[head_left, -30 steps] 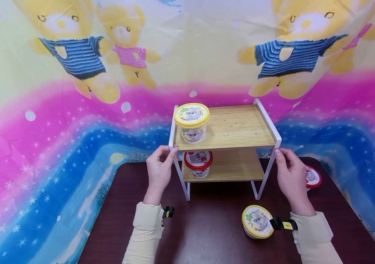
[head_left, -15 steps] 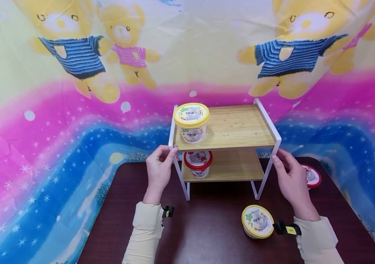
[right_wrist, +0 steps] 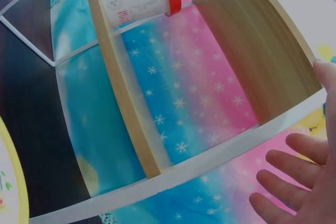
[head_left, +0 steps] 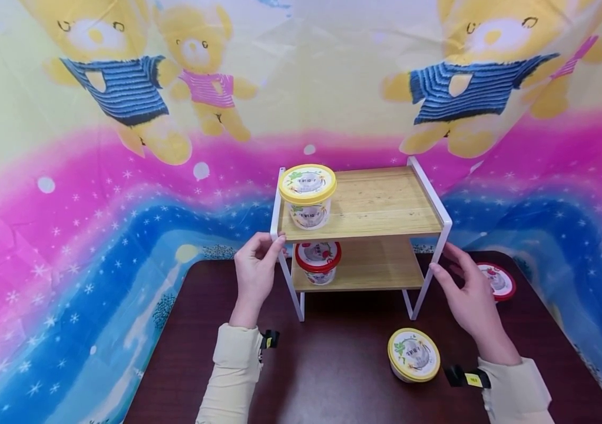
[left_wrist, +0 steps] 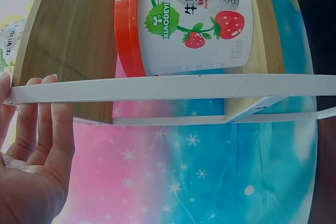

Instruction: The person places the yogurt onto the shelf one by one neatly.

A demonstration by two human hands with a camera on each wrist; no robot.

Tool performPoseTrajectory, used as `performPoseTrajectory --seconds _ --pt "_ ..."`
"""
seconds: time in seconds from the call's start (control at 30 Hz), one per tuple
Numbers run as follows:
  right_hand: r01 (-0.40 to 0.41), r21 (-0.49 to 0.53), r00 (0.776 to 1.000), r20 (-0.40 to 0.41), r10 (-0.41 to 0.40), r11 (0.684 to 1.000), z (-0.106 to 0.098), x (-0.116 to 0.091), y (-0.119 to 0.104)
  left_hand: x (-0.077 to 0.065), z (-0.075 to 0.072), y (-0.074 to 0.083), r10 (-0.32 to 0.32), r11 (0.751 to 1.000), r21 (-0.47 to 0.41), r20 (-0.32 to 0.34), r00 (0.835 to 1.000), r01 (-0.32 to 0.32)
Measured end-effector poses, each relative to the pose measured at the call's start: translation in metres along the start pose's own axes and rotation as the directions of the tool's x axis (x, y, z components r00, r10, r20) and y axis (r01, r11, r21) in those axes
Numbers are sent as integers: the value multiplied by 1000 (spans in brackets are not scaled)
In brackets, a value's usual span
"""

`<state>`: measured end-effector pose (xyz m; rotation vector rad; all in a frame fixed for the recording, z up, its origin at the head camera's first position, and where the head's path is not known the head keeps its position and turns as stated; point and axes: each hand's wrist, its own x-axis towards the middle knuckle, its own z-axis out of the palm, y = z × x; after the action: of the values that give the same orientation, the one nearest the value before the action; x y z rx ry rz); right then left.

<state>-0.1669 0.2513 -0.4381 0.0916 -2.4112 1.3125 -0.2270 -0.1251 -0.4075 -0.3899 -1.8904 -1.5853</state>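
A two-tier wooden shelf with a white metal frame (head_left: 380, 203) stands on the dark table. My left hand (head_left: 254, 271) pinches its left front upright just below the top board; in the left wrist view the fingertips curl around the white bar. Spread fingers show on my right hand (right_wrist: 310, 182), which is beside the right upright with the thumb tip at the frame's edge. On the top board, at the left, sits a yellow-lidded tub (head_left: 308, 197). Below it a red-lidded strawberry milk tub (left_wrist: 197, 24) occupies the left of the lower board.
Another yellow-lidded tub (head_left: 414, 355) stands on the table (head_left: 333, 365) in front of the shelf, near my right wrist. Partly behind my right hand is a second red-lidded tub (head_left: 499, 282). A cloth backdrop printed with bears (head_left: 115, 88) hangs behind the table.
My right hand has loosened from the right upright and shifted slightly down and right, its fingers spreading. My left hand, the shelf and the tubs have stayed in place.
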Motion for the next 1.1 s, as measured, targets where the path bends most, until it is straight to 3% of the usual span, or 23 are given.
performPoseTrajectory --seconds 0.4,0.7,0.9,1.1 --pt "-61 -22 998 28 62 998 -4 -14 12 0 0 0 -11 1000 -22 6 1000 11" --pt "-46 -78 999 22 48 996 -9 -26 18 0 1 3 -57 998 -23 -10 998 57" --pt "-45 -101 998 30 48 994 -11 -31 20 -1 1 1 -52 998 -25 -10 999 52" --pt "-94 -99 994 44 99 991 -11 -35 24 0 0 0 -42 997 -66 9 999 43"
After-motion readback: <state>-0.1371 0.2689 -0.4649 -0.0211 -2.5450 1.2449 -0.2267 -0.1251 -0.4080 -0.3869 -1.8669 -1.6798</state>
